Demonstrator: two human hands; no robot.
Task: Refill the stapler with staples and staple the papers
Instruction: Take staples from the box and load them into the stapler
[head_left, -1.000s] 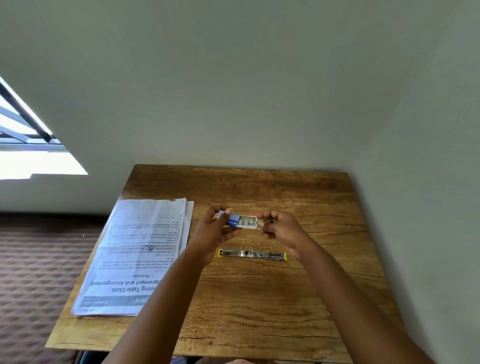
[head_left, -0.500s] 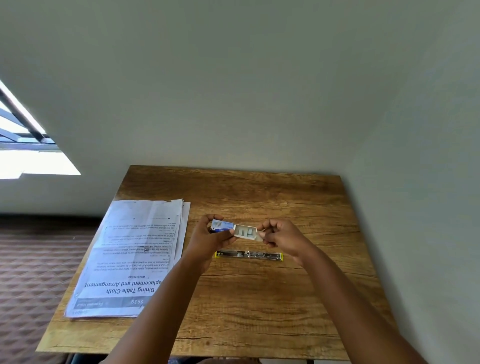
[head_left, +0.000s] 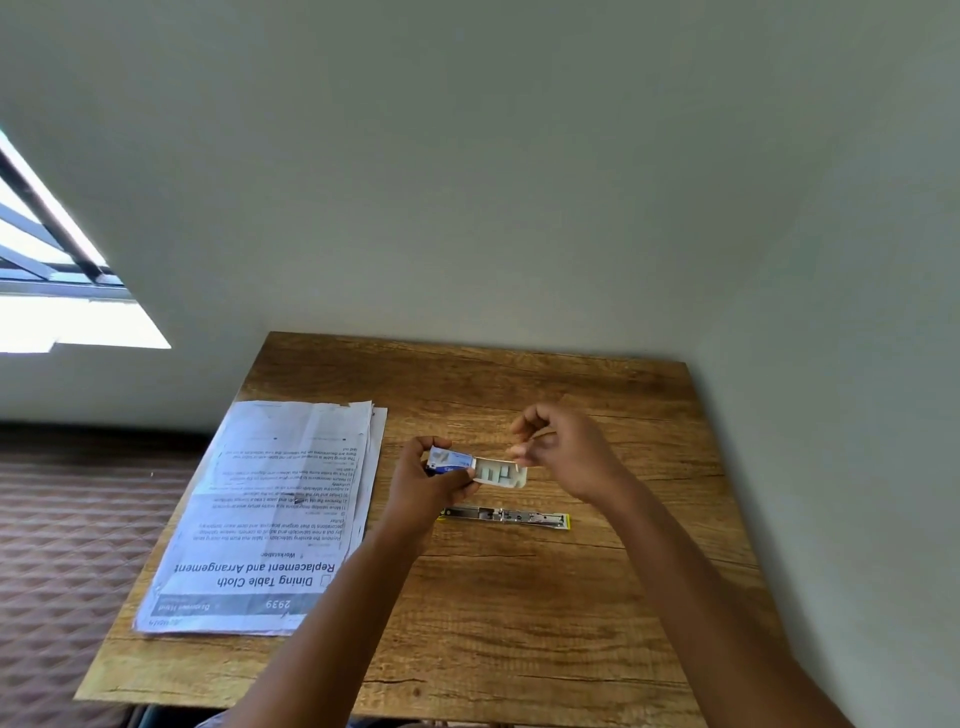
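My left hand (head_left: 423, 488) grips the blue sleeve of a small staple box (head_left: 451, 461). Its white inner tray (head_left: 500, 473) is slid out to the right, with several staple strips lying in it. My right hand (head_left: 563, 447) hovers just above the tray's right end, thumb and fingers pinched together; whether a staple strip sits between them I cannot tell. The stapler (head_left: 506, 517), opened flat with its metal channel up and yellow ends, lies on the wooden table (head_left: 519, 623) just nearer to me than the box. A stack of printed papers (head_left: 270, 514) lies at the table's left.
The table stands in a corner, with a wall behind it and another along its right edge. A patterned floor (head_left: 67, 545) drops off to the left, under a bright window (head_left: 52, 291).
My right hand has let go of the tray's end and risen slightly above it. The tray now sticks further out of the sleeve. My left hand has stayed on the sleeve.
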